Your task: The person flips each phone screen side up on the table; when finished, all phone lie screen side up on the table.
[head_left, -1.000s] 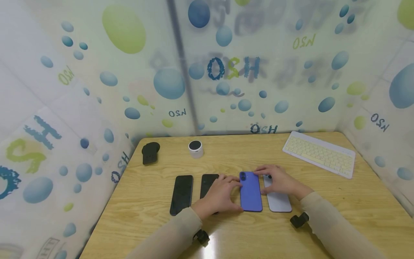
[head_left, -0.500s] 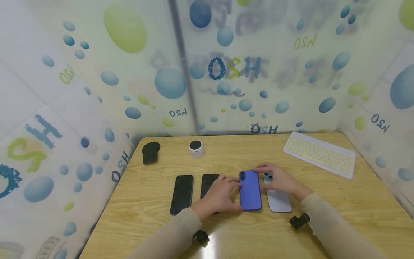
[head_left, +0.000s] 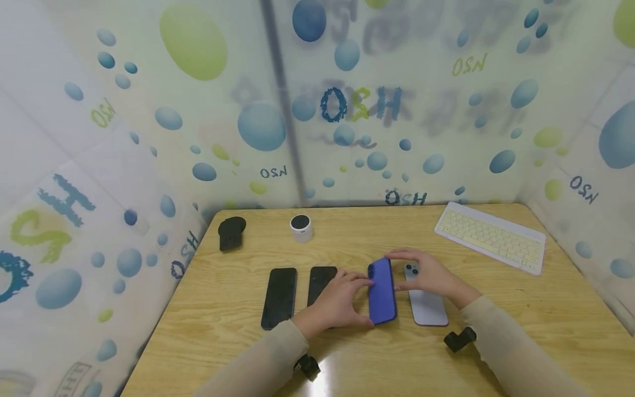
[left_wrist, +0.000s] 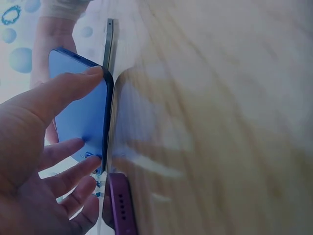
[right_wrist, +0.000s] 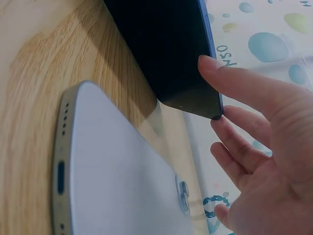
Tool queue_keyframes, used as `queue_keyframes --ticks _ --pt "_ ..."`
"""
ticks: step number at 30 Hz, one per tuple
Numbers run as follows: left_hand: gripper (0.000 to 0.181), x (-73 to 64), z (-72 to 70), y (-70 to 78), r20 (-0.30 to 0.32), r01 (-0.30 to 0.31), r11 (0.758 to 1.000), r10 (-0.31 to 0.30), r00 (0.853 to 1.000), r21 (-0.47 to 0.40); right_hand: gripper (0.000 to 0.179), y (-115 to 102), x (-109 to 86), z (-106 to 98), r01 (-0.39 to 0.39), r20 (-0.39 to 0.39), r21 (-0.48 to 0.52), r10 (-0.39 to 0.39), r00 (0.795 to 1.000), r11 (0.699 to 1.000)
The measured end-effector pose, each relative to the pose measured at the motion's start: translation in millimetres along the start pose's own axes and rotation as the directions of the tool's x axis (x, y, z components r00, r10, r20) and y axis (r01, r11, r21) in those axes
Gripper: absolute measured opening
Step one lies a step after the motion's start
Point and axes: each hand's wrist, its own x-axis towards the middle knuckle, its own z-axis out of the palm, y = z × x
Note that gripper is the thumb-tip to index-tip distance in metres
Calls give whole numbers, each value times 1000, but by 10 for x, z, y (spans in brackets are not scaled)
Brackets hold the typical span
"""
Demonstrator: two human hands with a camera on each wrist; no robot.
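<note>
A blue smartphone (head_left: 381, 292) stands tilted on the table, its right side raised and its left edge low. My left hand (head_left: 342, 300) holds it along the left: in the left wrist view the thumb (left_wrist: 83, 81) lies at one end and fingertips (left_wrist: 80, 143) touch near the cameras. With my right hand (head_left: 429, 275) I pinch the raised side; the right wrist view shows the thumb (right_wrist: 215, 68) on the edge of the dark screen face (right_wrist: 166, 54). A white smartphone (head_left: 428, 309) lies under my right hand, camera side up. Beneath my left hand, a dark smartphone (head_left: 319, 282) is partly hidden.
Another dark smartphone (head_left: 279, 299) lies further left. At the back are a black folded object (head_left: 231, 234), a small white cylinder with a dark top (head_left: 301, 229) and a white keyboard (head_left: 491, 237) on the right. Patterned curtains (head_left: 421, 110) surround the wooden table (head_left: 377, 369).
The blue phone has gone from lying flat to tilted, its right side lifted by my right hand, which has shifted slightly left and up. My left hand has stayed nearly still.
</note>
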Motion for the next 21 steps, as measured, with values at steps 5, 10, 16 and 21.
queue_keyframes --ticks 5,10,16,21 --pt "90 -16 -2 14 -21 -9 999 9 1000 -39 78 -75 8 8 16 8 15 -16 1000 1000" --pt "93 -11 -13 34 -40 -50 998 49 998 -33 79 -109 13 20 28 14 16 -28 1000 999" --pt "94 -9 -48 48 -53 -72 996 70 996 -46 77 -132 27 40 39 19 27 -40 999 999" --pt "92 -16 -92 45 -67 -74 992 68 995 -101 77 -124 49 71 67 7 39 -68 998 997"
